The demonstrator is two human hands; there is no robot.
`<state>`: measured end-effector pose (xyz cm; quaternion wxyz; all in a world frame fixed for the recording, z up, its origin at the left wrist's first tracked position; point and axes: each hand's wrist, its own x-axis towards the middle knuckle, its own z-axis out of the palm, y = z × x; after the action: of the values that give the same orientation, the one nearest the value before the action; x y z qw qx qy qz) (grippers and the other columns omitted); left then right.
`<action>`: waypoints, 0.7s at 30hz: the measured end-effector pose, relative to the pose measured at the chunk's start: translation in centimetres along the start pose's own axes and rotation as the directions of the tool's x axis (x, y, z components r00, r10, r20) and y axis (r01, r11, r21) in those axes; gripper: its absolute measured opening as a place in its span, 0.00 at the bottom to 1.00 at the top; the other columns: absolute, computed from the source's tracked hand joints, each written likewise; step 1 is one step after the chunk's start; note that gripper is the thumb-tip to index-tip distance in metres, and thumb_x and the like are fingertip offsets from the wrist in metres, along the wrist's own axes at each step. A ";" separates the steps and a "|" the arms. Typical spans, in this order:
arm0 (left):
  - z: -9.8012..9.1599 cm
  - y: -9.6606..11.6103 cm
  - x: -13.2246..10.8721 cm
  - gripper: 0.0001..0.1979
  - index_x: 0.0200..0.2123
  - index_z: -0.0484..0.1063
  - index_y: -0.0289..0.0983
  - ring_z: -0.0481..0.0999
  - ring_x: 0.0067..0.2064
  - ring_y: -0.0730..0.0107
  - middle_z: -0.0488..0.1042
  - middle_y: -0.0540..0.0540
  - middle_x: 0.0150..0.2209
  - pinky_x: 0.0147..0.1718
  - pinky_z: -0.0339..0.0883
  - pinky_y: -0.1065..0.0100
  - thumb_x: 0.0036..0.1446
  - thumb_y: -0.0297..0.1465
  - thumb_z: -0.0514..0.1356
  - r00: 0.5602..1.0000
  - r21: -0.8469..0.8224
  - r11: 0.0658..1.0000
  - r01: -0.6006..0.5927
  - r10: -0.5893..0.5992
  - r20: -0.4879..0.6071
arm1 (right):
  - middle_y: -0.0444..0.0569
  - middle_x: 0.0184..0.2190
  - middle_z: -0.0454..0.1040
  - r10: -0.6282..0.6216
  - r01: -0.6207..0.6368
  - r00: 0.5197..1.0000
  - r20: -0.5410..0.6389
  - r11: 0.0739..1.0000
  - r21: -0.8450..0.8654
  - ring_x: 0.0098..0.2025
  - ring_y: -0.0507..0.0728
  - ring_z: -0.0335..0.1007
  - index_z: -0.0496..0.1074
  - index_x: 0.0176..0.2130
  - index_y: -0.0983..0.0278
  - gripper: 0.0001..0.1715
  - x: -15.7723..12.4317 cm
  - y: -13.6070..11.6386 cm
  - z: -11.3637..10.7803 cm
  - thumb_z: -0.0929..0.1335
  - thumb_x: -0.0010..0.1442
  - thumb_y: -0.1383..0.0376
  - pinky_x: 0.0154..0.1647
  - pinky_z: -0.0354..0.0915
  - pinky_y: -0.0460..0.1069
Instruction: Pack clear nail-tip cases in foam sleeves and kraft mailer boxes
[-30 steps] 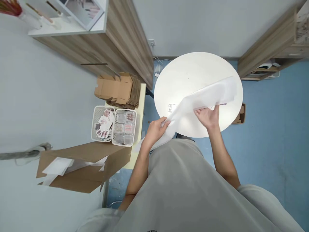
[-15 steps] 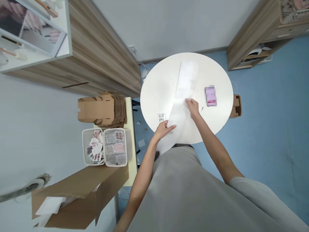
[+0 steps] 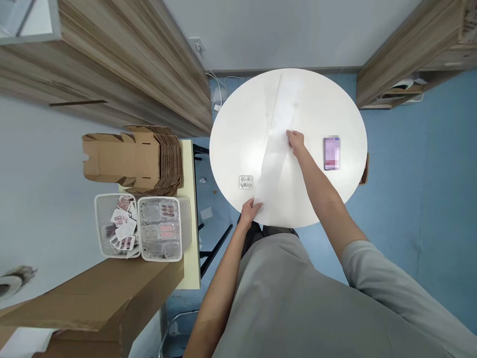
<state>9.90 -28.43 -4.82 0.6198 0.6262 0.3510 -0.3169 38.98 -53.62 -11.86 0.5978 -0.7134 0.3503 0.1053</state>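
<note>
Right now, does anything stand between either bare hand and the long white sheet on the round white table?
Nothing visible: the left hand and right hand both touch the long white sheet. The small clear case lies apart, to its left.

- The white sheet [image 3: 280, 127], one second ago lifted slantwise, now lies lengthwise on the round table [image 3: 324, 104]; its near end has drawn back to about the table's edge.
- The phone [image 3: 331, 153], then mostly covered, is now uncovered.
- The right hand [image 3: 295, 141], then open, now pinches the sheet's right border.
- The left hand [image 3: 249, 212] has moved to the near edge.
</note>
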 end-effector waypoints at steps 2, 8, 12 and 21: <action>1.0 -0.2 0.7 0.19 0.46 0.83 0.38 0.86 0.50 0.52 0.88 0.38 0.51 0.54 0.79 0.56 0.54 0.41 0.76 1.000 -0.046 0.999 0.011 -0.011 -0.007 | 0.38 0.27 0.70 -0.006 0.005 1.000 0.022 1.000 0.029 0.29 0.50 0.67 0.68 0.33 0.60 0.17 0.4 0.8 0.0 0.74 0.73 0.61 0.35 0.67 0.46; 4.1 -0.1 2.6 0.13 0.46 0.82 0.37 0.86 0.49 0.52 0.87 0.37 0.49 0.53 0.78 0.56 0.58 0.35 0.72 0.999 -0.058 0.997 0.042 -0.043 -0.004 | 0.44 0.34 0.81 -0.071 0.083 0.995 0.068 0.977 -0.195 0.40 0.57 0.81 0.75 0.44 0.60 0.19 -5.0 6.0 -2.5 0.78 0.67 0.50 0.52 0.76 0.54; 5.6 0.2 3.3 0.10 0.44 0.81 0.37 0.86 0.48 0.53 0.87 0.38 0.47 0.52 0.79 0.57 0.58 0.31 0.71 0.996 -0.074 0.993 0.087 -0.086 0.020 | 0.48 0.37 0.85 -0.030 0.074 0.992 0.122 0.922 -0.379 0.47 0.62 0.84 0.79 0.42 0.59 0.13 -12.9 10.4 -5.5 0.77 0.67 0.53 0.60 0.75 0.57; 7.2 0.2 3.0 0.10 0.43 0.79 0.36 0.87 0.49 0.53 0.87 0.36 0.45 0.53 0.81 0.54 0.58 0.30 0.70 0.993 -0.102 0.989 0.109 -0.103 0.060 | 0.51 0.40 0.84 0.197 -0.194 0.938 0.287 0.980 -0.037 0.40 0.58 0.78 0.80 0.45 0.61 0.20 -23.4 14.5 -8.7 0.79 0.60 0.51 0.41 0.78 0.53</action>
<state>11.97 -35.45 -7.46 0.6436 0.5643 0.3830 -0.3474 10.40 -53.54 -7.52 0.6261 -0.6545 0.3279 0.2687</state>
